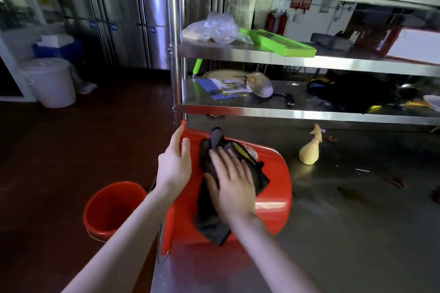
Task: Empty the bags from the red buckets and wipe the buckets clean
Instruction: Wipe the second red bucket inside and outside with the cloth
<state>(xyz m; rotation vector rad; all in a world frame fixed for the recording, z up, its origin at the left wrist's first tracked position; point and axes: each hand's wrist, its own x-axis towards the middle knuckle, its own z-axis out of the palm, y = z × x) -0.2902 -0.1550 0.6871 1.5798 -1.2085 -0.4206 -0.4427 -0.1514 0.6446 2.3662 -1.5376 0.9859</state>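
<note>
One tipped bucket [271, 173] | cloth [209, 221] under right hand [233, 185] | left hand [175, 164] on bucket

Head view, single, wide-angle: looked forward and down, close over left hand [175, 164] and right hand [232, 182] at the tabletop [345, 221]; faced steel shelves [262, 57], floor [59, 150] at left.

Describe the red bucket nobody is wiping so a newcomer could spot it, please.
Start at the steel table. Off its left edge, on the floor, a red bucket stands upright. Its twin lies sideways on the table under a dark cloth.
</note>
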